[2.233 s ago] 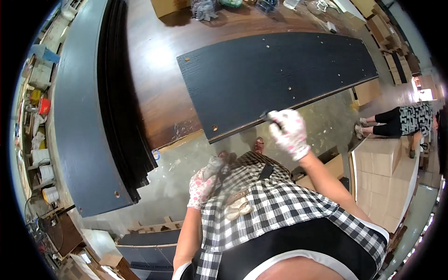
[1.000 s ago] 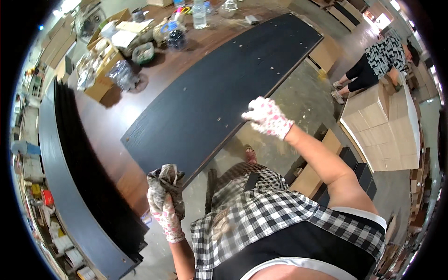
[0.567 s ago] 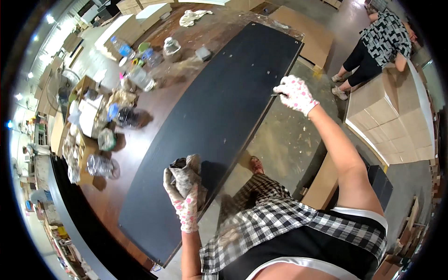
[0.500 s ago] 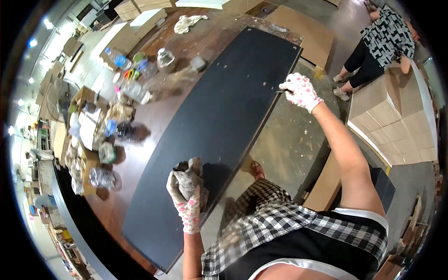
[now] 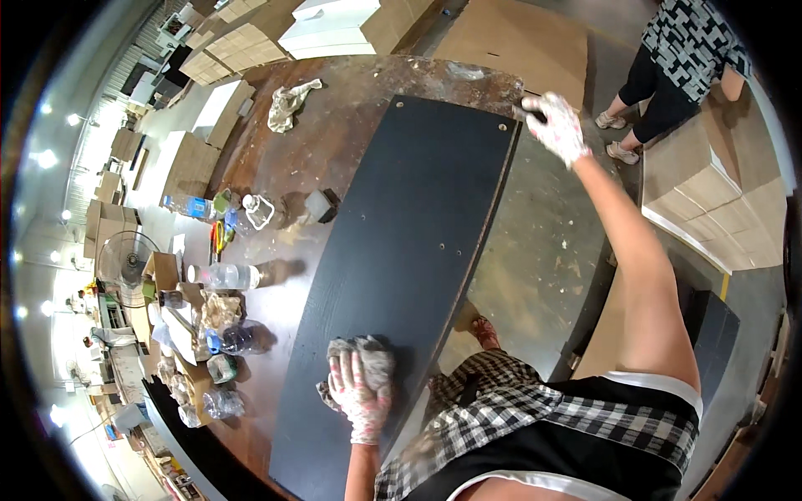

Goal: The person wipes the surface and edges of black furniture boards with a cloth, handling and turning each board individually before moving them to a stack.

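Note:
A long black panel (image 5: 401, 225) with a few small holes lies across the table in front of me. On its near part my left hand (image 5: 357, 397), in a white glove with pink dots, presses a crumpled grey rag (image 5: 380, 367) against the surface, fingers laid over the cloth. My right hand (image 5: 558, 129), gloved the same way, is beyond the panel's far right corner. Its fingers are closed around a small dark object (image 5: 528, 115), mostly hidden and too small to name.
Several plastic bottles (image 5: 225, 276) and a cluttered cardboard box (image 5: 194, 380) stand along the table's left side. A pale cloth (image 5: 288, 106) lies at the far end, near a dark block (image 5: 320, 205). Another person (image 5: 681, 75) stands far right by stacked boards (image 5: 689, 184).
My left hand has turned palm down, bringing the rag flat onto the panel. The right hand has moved to the panel's far corner. The view has shifted, and the other person appears more upright.

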Motion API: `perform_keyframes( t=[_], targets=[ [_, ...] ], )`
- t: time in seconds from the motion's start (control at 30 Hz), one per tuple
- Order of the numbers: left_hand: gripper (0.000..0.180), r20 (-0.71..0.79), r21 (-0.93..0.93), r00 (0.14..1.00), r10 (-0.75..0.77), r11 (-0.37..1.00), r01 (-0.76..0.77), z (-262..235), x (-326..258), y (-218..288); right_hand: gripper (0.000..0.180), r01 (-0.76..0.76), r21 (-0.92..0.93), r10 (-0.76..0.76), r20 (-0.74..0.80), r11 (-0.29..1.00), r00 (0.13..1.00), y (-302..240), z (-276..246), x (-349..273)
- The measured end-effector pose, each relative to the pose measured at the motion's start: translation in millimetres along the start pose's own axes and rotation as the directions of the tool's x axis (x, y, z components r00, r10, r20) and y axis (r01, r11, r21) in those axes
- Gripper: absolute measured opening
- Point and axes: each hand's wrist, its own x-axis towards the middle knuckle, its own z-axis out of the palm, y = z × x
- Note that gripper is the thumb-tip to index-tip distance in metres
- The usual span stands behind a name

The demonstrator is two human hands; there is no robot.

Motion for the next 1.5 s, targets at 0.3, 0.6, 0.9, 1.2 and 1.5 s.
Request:
perform_keyframes(
  t=[0.3,0.6,0.9,1.2,1.5],
  targets=[
    [0.070,-0.311,0.167,0.878,0.365,0.930,-0.327,20.9,228.7,44.5,0.029,-0.291,0.351,0.279,0.085,0.890,0.957,-48.7,-63.0,-227.9],
    [0.053,-0.539,0.109,0.512,0.669,0.658,-0.745,42.5,362.3,260.2,0.031,-0.590,0.401,0.595,0.127,0.701,0.794,-50.6,-108.1,-315.4],
    [0.069,0.003,-0.021,0.584,0.812,0.584,-0.812,22.3,169.4,151.6,0.032,-0.353,0.415,0.379,0.023,0.839,0.925,-74.7,-78.1,-250.1],
    [0.060,-0.019,0.030,0.887,0.461,0.887,-0.460,42.7,-116.9,-52.0,0.031,0.106,0.747,-0.143,-0.014,0.656,0.990,-248.8,-12.6,-145.1],
    [0.072,-0.221,-0.071,0.841,-0.493,0.869,0.491,64.9,-380.2,-169.1,0.032,0.124,0.909,-0.533,0.119,0.398,0.838,-471.1,-18.6,-200.7]
  ],
)
